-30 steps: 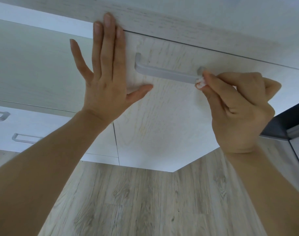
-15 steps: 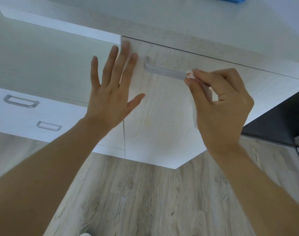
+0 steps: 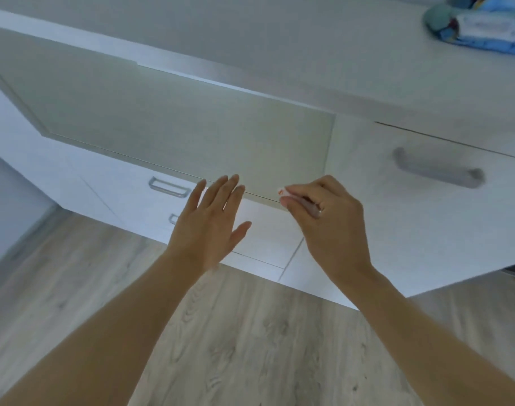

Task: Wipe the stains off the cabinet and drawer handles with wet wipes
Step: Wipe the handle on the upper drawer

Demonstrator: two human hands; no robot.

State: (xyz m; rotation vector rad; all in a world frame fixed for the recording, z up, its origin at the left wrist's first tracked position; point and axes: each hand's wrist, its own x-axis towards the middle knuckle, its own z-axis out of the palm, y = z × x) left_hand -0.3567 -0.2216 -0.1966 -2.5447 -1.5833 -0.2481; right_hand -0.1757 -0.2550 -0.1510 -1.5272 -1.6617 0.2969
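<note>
While the left hand (image 3: 212, 221) is spread flat with straight fingers and the thumb out to the side, holding nothing, the right hand (image 3: 326, 227) pinches a small folded wet wipe (image 3: 282, 192) between thumb and forefinger, its other fingers curled in. Only the white tip of the wipe shows past the fingertips. Both hands are raised in front of the pale wood-grain cabinet (image 3: 192, 133); whether either one touches its face cannot be told. Off to the right, well apart from the wipe, a long grey bar handle (image 3: 438, 171) sits on a drawer front (image 3: 420, 218) – blurred, so any stains on it cannot be made out. To the left of the left hand are 2 smaller metal handles on lower drawers: 1 plainly seen (image 3: 169, 187), the other (image 3: 173, 219) mostly hidden behind that hand. On the countertop (image 3: 279, 48) at the upper right lies a blue pack of wipes (image 3: 482, 27), partly cut off by the frame edge. Below the cabinet runs a light wood-plank floor (image 3: 265, 347), with both bare forearms reaching up across it.
</note>
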